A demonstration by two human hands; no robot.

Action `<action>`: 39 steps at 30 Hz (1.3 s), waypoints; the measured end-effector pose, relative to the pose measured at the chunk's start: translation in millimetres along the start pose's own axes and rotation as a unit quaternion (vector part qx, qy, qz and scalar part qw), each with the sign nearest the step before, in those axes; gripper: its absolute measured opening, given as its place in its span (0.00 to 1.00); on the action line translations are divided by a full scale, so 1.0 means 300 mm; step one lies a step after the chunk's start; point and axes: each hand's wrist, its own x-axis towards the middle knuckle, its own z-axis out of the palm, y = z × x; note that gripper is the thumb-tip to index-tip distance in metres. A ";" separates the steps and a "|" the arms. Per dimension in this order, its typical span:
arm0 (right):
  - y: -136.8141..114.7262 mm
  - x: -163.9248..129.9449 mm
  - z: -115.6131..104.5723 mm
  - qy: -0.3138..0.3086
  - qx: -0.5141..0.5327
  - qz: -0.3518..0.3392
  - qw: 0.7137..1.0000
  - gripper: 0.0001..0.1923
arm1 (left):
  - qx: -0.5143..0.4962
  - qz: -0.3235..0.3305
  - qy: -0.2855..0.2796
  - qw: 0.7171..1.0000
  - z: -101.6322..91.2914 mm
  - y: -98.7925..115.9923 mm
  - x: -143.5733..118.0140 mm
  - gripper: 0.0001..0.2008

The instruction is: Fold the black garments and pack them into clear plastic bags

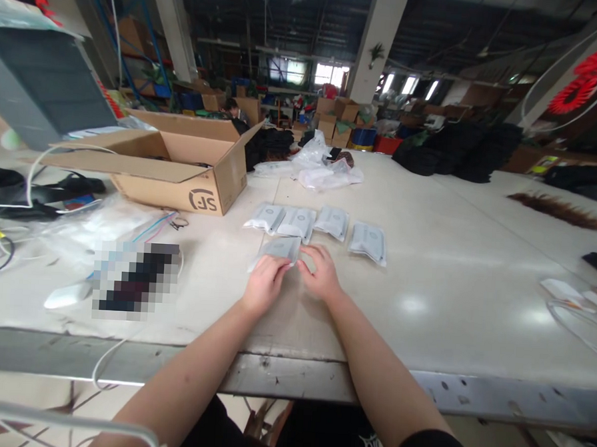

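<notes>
Here both hands seemingly pinch a half-hidden pouch.

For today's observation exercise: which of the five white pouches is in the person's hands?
The pouch nearest the table edge, below the row of four; both hands pinch it.

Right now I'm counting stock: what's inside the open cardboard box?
The cardboard box stands open, flaps spread, but its near wall and front flap hide the inside. Only a dark sliver shows at the opening; contents cannot be told.
</notes>
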 end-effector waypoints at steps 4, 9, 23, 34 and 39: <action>-0.059 0.002 0.022 -0.052 0.009 -0.056 0.997 0.11 | 0.014 -0.006 0.031 0.999 -0.006 -0.011 0.013 0.04; -0.057 0.001 0.010 -0.049 0.003 -0.058 0.997 0.11 | -0.014 0.008 0.016 1.000 -0.012 -0.013 0.022 0.05; 0.116 -0.008 -0.021 0.024 -0.119 0.061 0.991 0.11 | 0.080 -0.122 0.156 0.977 -0.121 -0.032 0.031 0.08; 0.018 -0.010 0.007 0.028 -0.085 0.030 0.995 0.09 | 0.044 -0.111 0.082 0.989 -0.055 -0.053 0.019 0.06; -0.005 -0.014 0.011 0.011 -0.083 0.017 0.996 0.09 | 0.029 -0.093 0.052 0.994 -0.017 -0.038 0.015 0.06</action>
